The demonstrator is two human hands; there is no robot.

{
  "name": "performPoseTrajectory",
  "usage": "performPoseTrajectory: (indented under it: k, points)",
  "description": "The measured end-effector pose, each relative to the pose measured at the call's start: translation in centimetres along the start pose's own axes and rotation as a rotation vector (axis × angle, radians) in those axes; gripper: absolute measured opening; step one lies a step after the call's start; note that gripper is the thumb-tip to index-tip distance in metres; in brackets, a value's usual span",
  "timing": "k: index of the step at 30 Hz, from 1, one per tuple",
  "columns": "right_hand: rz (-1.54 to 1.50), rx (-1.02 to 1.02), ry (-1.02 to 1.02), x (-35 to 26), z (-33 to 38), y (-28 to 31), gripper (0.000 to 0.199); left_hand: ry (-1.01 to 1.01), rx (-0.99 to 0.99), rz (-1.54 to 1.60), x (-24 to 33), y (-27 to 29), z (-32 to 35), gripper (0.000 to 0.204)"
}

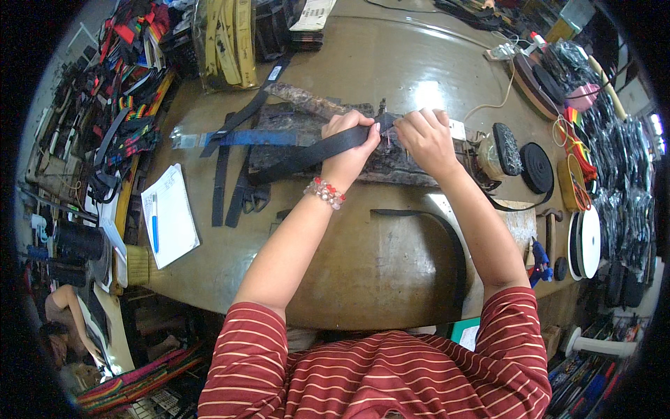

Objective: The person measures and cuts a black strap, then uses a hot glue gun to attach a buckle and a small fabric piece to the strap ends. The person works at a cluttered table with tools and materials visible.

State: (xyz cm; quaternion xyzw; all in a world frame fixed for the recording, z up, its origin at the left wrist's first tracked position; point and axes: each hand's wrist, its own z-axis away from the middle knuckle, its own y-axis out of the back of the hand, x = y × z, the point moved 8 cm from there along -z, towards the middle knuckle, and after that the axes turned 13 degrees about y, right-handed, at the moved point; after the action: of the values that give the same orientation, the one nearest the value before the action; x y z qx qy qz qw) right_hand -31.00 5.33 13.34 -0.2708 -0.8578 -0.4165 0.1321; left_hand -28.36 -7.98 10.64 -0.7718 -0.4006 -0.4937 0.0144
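Note:
A black webbing strap (pixel 314 153) runs up from the left across a dark, worn block (pixel 408 167). My left hand (pixel 351 140) is closed round the strap, thumb toward its end. Close beside it, my right hand (pixel 427 142) has its fingers curled in a pinch where the strap's end reaches it. A small dark upright piece (pixel 382 106) stands just behind the strap, between my hands. The strap's very end is hidden by my right fingers. A rough, stick-like piece (pixel 307 101) lies behind my left hand.
Left on the table are a blue ruler (pixel 255 137), scissors (pixel 255 202) and a notebook (pixel 178 230) with a blue pen (pixel 155 227). At right are a black webbing roll (pixel 537 167), a hammer (pixel 551 234) and a blue glue gun (pixel 538 258). Another person's arm (pixel 73 314) shows lower left.

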Motion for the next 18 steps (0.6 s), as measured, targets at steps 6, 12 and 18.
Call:
performPoseTrajectory:
  k: [6,12,18]
  points:
    - [-0.017,-0.016,-0.009,0.0,0.4,-0.7,0.009,-0.016,0.012,0.026,-0.3,0.0,0.1,0.013]
    - [-0.013,-0.029,-0.075,1.2,0.7,0.9,0.01,0.157,-0.069,0.123,-1.7,0.1,-0.5,0.013]
    - [-0.021,0.197,-0.229,-0.4,-4.3,10.3,0.017,0.019,-0.063,0.31,1.9,5.5,5.7,0.017]
